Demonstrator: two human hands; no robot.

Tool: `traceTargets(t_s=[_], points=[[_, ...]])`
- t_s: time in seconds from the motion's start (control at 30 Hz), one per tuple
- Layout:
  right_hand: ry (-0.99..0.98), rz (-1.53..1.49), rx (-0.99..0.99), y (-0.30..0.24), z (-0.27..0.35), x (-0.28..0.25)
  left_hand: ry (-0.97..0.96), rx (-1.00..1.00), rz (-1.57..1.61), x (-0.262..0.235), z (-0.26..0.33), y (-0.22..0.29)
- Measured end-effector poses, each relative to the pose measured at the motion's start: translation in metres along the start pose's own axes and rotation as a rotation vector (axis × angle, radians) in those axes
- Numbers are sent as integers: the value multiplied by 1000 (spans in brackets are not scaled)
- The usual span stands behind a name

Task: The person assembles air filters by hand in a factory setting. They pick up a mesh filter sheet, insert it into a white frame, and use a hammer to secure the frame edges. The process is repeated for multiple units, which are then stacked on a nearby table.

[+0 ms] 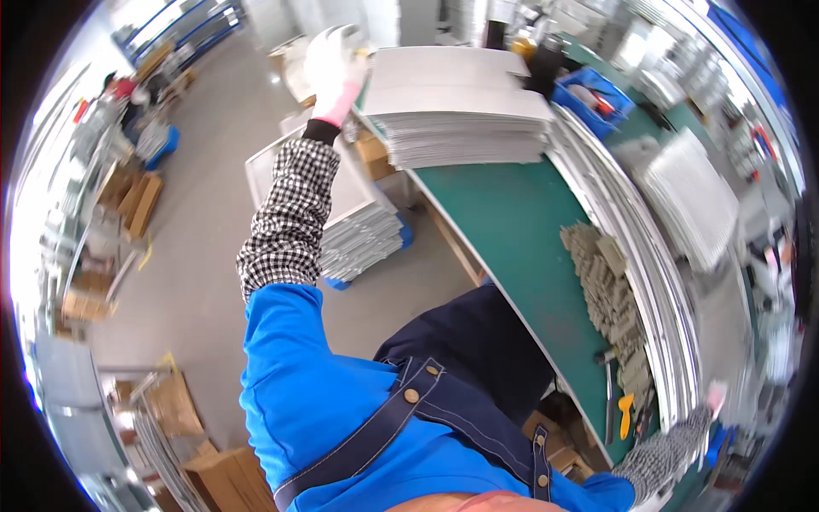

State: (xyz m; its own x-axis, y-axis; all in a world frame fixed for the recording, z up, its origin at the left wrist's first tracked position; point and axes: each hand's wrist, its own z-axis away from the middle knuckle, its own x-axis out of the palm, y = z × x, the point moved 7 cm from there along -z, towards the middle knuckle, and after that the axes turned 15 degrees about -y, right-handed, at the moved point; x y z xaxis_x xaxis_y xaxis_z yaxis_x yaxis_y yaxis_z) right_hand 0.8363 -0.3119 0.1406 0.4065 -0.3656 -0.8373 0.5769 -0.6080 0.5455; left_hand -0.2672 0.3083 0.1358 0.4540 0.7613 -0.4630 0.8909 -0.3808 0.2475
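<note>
My left hand, in a white glove with a pink cuff, is stretched far forward beside the left edge of a stack of flat white panels. Its fingers look extended, with nothing visible in them. The panels lie on a green-topped workbench. Off at the lower right, my right hand is small and partly blurred near the end of long silvery metal strips; its fingers cannot be made out. Both forearms wear black-and-white checked sleeves.
Grey-brown small pieces are heaped along the strips, near a hammer and a yellow-handled tool. A blue bin stands behind. Left of the bench, framed panels are stacked low; cardboard boxes sit at lower left.
</note>
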Motion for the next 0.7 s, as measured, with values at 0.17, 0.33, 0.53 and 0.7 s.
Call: traceTargets(t_s=[0.17, 0.33, 0.53, 0.7], points=[[-94, -331, 364, -246, 1, -75, -942, 655, 172, 95, -50, 185], [492, -847, 407, -38, 91, -92, -1361, 485, 303, 192, -15, 269], [530, -2152, -39, 44, 149, -62, -1050, 275, 780, 125, -78, 272], [571, -2031, -166, -68, 143, -93, -1073, 426, 522, 137, -80, 234]])
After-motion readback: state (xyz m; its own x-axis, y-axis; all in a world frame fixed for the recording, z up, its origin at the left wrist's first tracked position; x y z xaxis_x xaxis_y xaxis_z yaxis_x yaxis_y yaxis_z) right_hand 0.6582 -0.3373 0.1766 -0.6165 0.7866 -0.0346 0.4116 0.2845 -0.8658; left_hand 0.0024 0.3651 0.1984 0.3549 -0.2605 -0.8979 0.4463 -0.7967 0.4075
